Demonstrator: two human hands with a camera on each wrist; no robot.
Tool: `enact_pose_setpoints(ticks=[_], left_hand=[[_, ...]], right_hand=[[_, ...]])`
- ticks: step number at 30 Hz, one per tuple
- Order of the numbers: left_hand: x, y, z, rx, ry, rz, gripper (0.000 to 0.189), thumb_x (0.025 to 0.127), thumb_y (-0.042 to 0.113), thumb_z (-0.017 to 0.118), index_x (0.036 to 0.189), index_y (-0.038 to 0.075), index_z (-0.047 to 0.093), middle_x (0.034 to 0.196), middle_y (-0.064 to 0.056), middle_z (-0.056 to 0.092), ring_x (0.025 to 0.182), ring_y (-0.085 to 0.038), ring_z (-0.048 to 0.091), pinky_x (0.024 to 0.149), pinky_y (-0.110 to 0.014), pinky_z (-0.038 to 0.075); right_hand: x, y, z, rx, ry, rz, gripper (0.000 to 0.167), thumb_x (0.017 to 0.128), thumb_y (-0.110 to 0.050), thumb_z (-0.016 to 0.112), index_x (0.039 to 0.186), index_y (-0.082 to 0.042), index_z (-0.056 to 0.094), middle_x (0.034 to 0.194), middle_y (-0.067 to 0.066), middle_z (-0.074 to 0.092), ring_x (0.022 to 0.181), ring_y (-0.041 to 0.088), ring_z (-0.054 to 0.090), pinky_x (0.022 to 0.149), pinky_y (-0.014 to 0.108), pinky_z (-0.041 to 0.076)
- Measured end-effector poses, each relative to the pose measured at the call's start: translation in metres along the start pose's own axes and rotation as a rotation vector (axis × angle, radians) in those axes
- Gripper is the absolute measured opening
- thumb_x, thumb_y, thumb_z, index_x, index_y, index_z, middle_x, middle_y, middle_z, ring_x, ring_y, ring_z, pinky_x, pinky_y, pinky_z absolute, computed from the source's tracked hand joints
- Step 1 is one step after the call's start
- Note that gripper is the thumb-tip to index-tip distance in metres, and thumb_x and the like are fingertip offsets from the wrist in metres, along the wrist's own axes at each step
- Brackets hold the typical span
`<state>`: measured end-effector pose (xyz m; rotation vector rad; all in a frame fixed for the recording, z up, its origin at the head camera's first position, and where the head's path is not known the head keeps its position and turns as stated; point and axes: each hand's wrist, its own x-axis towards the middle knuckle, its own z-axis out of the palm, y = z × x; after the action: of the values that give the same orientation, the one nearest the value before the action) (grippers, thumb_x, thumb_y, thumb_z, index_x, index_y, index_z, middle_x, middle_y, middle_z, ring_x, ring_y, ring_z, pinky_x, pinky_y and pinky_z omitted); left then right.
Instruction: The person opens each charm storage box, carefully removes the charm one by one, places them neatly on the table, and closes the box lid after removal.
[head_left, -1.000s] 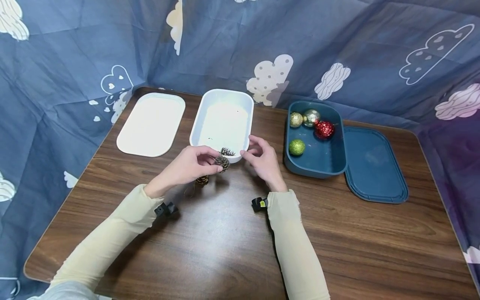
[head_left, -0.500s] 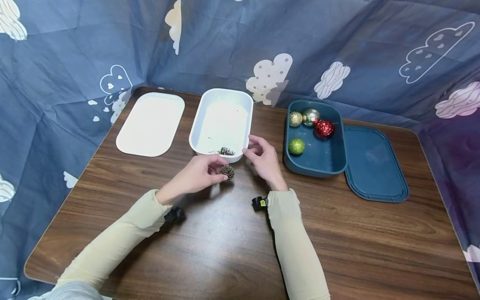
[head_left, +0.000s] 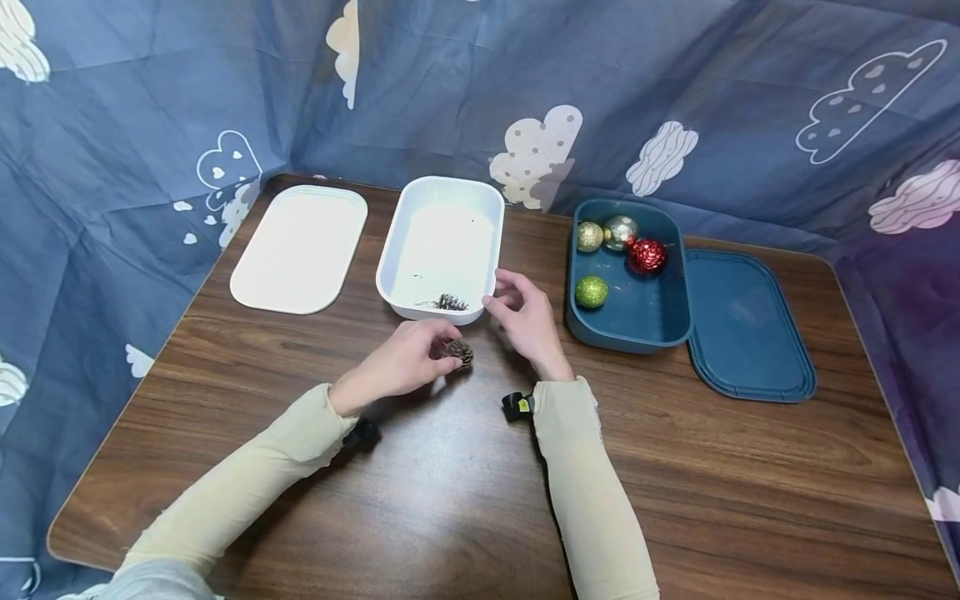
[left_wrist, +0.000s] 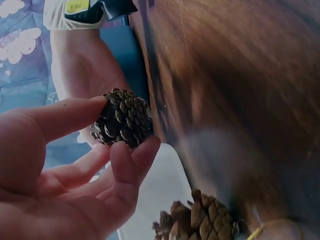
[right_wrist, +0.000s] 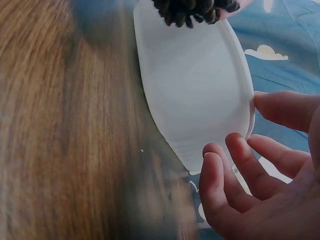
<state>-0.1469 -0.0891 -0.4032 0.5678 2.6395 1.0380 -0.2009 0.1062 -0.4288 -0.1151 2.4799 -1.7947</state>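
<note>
Between the thumb and fingers of my left hand (head_left: 401, 360) is a small brown pine cone (left_wrist: 123, 118), held just in front of the white box (head_left: 386, 287). My right hand (head_left: 531, 321) holds that box by its near right corner, thumb at the rim and fingers along the outer side. Inside the box, against the near wall, lies another pine cone (head_left: 452, 302). The left wrist view also has a pine cone with a gold string (left_wrist: 200, 220) outside the box; in the head view my left hand hides it.
To the left lies a white lid (head_left: 300, 250). A blue box (head_left: 637, 321) at the right holds several bauble ornaments, red (head_left: 647, 257), green (head_left: 591, 292) and gold or silver. Its blue lid (head_left: 750, 325) lies beside it. A cloud-print curtain (head_left: 420, 83) borders the wooden table (head_left: 450, 508).
My left hand has moved right and toward me with its pine cone, away from the box's near rim. My right hand stays at the box corner.
</note>
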Motion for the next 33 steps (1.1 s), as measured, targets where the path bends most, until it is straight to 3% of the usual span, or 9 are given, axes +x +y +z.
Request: enact_pose_setpoints(ticks=[3, 10, 33], left_hand=[[0.001, 0.001, 0.003, 0.033, -0.008, -0.003, 0.028, 0.086, 0.018, 0.070, 0.110, 0.004, 0.065, 0.092, -0.003, 0.070, 0.077, -0.011, 0.063, 0.077, -0.032, 0.052], [0.003, 0.001, 0.009, 0.135, -0.018, 0.021, 0.026, 0.086, 0.020, 0.070, 0.106, 0.003, 0.068, 0.097, -0.005, 0.067, 0.085, -0.015, 0.059, 0.079, -0.034, 0.051], [0.004, 0.001, 0.016, 0.241, 0.006, 0.037, 0.036, 0.088, 0.023, 0.069, 0.113, -0.001, 0.063, 0.105, -0.012, 0.065, 0.096, -0.024, 0.062, 0.086, -0.038, 0.051]], right_hand=[[0.000, 0.000, 0.000, 0.000, -0.002, 0.004, 0.047, 0.089, -0.015, 0.068, 0.133, -0.009, 0.055, 0.122, 0.013, 0.061, 0.100, 0.026, 0.062, 0.065, 0.021, 0.051], [0.001, 0.000, 0.001, -0.011, -0.003, 0.005, 0.047, 0.088, -0.014, 0.067, 0.133, -0.007, 0.054, 0.120, 0.011, 0.060, 0.098, 0.023, 0.062, 0.066, 0.023, 0.054], [0.000, -0.001, 0.000, -0.015, -0.006, 0.011, 0.049, 0.088, -0.014, 0.067, 0.134, -0.007, 0.053, 0.121, 0.010, 0.059, 0.099, 0.024, 0.063, 0.067, 0.026, 0.054]])
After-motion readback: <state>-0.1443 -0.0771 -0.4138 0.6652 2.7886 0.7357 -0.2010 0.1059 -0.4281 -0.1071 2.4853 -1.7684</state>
